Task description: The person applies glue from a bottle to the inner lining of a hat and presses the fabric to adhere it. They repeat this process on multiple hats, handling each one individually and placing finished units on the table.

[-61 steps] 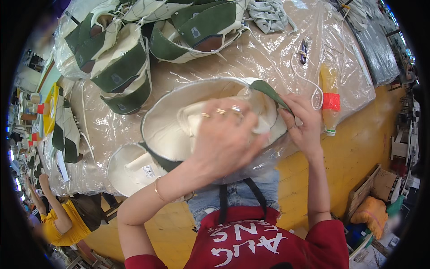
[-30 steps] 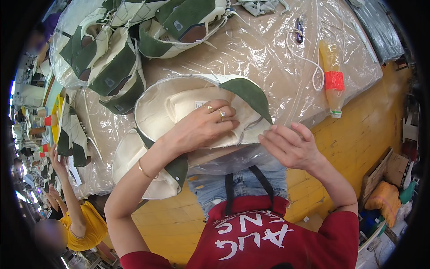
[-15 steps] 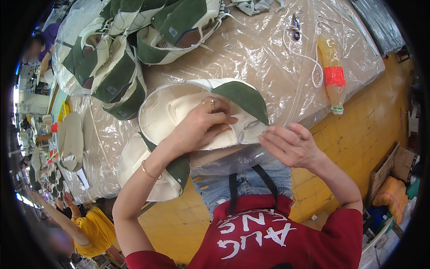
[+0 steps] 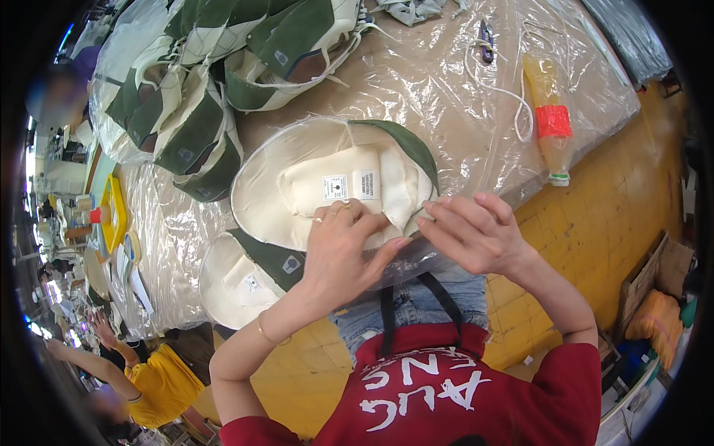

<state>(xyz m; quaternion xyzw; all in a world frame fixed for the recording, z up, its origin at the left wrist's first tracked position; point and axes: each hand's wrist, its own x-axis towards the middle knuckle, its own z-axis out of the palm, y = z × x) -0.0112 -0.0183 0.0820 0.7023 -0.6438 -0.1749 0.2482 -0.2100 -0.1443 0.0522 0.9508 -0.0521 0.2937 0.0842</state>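
Drawing back toward 6 o'clock in the head view, the left hand [image 4: 346, 241] is lying lower than half a second ago, baring two labels [image 4: 351, 186] inside the open cream-and-green shoe upper [image 4: 312, 195]. Its green flap [image 4: 416, 152], folding inward earlier, is now standing along the rim from 12 to 3 o'clock, so the lining is showing wider for the work. Left thumb and forefinger are standing apart at the near edge; whether that grip is catching cloth, I cannot tell. At 4 o'clock the right hand [image 4: 476, 234] is curling its fingertips against the upper's corner, its grip's closure also unclear.

The upper is resting mid-view, near the worktop [image 4: 476, 149] edge at 6 o'clock. A second upper [image 4: 227, 275] is crowding it at 7, stacked uppers [image 4: 197, 137] at 10 to 11. Toward 1 o'clock, more room is showing, with a bottle [image 4: 554, 121] standing off at 2.
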